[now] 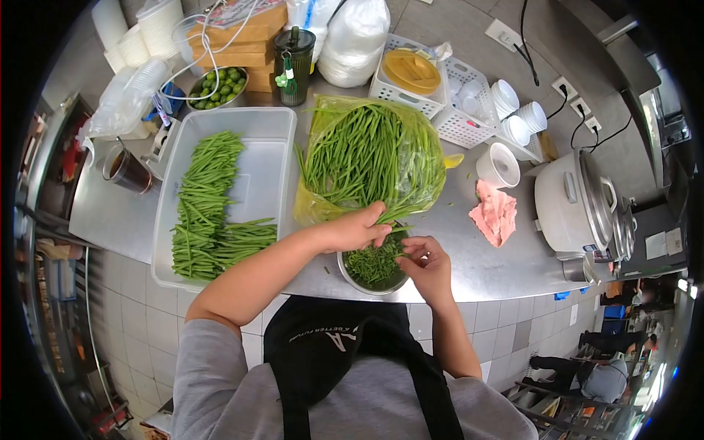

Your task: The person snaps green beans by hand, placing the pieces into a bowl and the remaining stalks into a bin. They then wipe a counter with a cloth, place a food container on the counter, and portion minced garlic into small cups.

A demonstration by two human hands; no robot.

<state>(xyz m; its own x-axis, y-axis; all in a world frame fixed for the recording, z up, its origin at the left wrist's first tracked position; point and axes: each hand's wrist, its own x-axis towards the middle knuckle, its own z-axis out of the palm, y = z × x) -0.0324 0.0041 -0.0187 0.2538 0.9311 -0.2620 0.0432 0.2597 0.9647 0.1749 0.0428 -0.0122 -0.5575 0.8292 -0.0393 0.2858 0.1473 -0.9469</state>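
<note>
My left hand (pixel 358 227) is closed around a few green beans (pixel 400 213), at the near edge of a yellow plastic bag (pixel 312 211) full of long green beans (pixel 359 154). Just below it is a metal bowl (pixel 375 292) with short green bean trimmings (pixel 372 265) inside. Over the bowl's right side, my right hand (pixel 427 262) has its fingers curled into a pinch; whatever they hold is too small to make out. To the left, a clear plastic tub (pixel 257 183) holds green beans (pixel 202 213) laid in rows.
Behind the tub stand a bowl of green limes (pixel 220 88) and a dark lidded tumbler (pixel 293 66). A glass of dark drink (pixel 126 170) is at left. Rightward are white baskets (pixel 462 125), a white tub (pixel 499 165), a pink cloth (pixel 494 213) and a rice cooker (pixel 565 198).
</note>
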